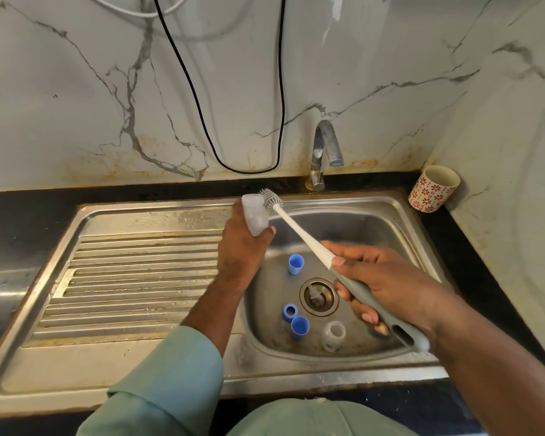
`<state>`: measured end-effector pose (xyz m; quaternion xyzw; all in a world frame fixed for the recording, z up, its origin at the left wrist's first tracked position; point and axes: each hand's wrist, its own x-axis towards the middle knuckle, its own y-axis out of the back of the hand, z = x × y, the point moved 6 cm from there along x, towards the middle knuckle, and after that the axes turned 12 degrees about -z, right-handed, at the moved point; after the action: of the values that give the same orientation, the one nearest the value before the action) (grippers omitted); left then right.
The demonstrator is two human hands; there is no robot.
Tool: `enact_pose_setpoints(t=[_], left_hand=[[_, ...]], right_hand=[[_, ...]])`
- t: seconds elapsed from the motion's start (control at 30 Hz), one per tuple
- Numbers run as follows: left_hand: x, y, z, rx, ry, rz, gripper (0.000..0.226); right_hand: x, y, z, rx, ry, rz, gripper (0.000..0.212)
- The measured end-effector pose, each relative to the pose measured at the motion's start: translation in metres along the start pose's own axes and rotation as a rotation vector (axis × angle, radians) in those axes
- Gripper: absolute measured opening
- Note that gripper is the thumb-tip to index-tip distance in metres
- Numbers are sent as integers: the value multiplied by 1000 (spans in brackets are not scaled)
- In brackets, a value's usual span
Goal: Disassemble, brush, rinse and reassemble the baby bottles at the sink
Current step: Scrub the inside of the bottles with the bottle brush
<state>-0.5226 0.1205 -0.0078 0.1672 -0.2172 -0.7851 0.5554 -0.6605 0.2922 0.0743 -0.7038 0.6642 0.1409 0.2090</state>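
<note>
Gripping clear bottle (255, 219) in left hand (239, 256), brush (299, 234) in right hand (387, 284).

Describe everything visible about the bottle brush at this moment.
The bottle brush is long and slim: a small head of pale grey bristles, a white stem, and a grey, plastic-looking handle with a slot near its end. It slants from lower right to upper left over the sink. The right hand grips the handle, thumb on the stem's base. The bristle head sits at the mouth of the clear bottle gripped by the left hand; whether it has entered is unclear.
</note>
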Motion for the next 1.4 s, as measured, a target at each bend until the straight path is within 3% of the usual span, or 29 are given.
enact_pose_setpoints(t=[0.17,0.33,0.5,0.63,0.77,0.97,1.07,1.2,1.33,1.4], left_hand=[[-4,-13,11,81,-39,-95,78],[-3,-5,17,-53,21,-24,77],[1,0,21,-40,-5,66,66],[5,7,4,-216,44,122,50],[1,-7,11,-260,27,-34,46],[10,5,-1,-520,109,32,49],[7,-7,7,-521,89,-76,51],[10,-1,1,-531,27,-19,55],[8,-10,8,-456,-51,-130,52],[10,-7,5,-454,-31,-113,46]], right_hand=[[5,6,2,17,-2,36,34],[-4,-1,-1,53,24,-6,32],[-6,-3,0,84,32,-30,33],[-14,-1,7,90,18,-57,33],[-9,2,11,133,8,-22,35],[-16,-5,9,154,42,-108,36],[-7,-1,7,184,31,-80,33],[-10,2,11,274,-1,-134,31],[-10,10,9,388,-51,-169,22],[-11,12,8,411,-57,-184,33]])
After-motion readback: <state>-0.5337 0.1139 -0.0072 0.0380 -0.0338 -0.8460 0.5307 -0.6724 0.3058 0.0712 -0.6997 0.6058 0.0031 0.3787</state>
